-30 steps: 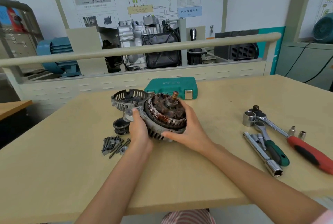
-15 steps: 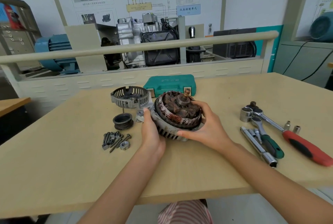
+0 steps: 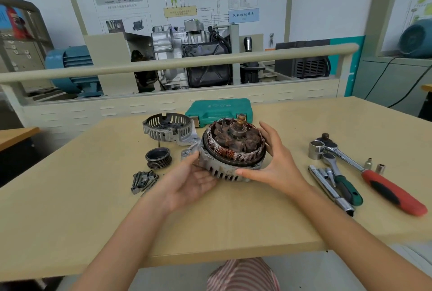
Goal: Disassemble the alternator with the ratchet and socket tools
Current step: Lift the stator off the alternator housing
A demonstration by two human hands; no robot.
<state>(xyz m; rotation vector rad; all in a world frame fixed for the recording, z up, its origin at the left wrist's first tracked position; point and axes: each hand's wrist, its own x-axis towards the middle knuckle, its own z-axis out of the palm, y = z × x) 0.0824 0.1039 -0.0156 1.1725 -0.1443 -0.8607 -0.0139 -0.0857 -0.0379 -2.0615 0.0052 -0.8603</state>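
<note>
Copper windings, looped and shiny, ring the inside of a half-stripped alternator (image 3: 233,150) that sits at the middle of a pale wooden bench (image 3: 70,209). Its lower shell is grey cast metal with slotted vents, and a rusty brown rotor with a short brass-coloured shaft stub stands up at its centre.

Left of the alternator, the left hand (image 3: 189,183) lies palm up with relaxed, straightened fingers touching the slotted housing near its base. Right of it, the right hand (image 3: 275,164) cups the rim, fingers spread and gently curved round the far side, thumb against the front edge; whether the alternator rests on the bench or is lifted slightly is hard to tell.

Behind and left of the alternator lies a removed end cover (image 3: 168,128), a grey metal cage with ribbed slots. Left of the alternator sits a dark grooved pulley (image 3: 158,158), and nearer the viewer a small heap of dark bolts (image 3: 143,179), too tangled to count. Directly behind the alternator is a closed teal plastic tool case (image 3: 219,110), partly hidden by the rotor.

Well to the right of the alternator lie a chrome ratchet with a red and black handle (image 3: 385,187), a green-handled ratchet (image 3: 343,185), a chrome extension bar (image 3: 329,187) and two small loose sockets (image 3: 374,165).
</note>
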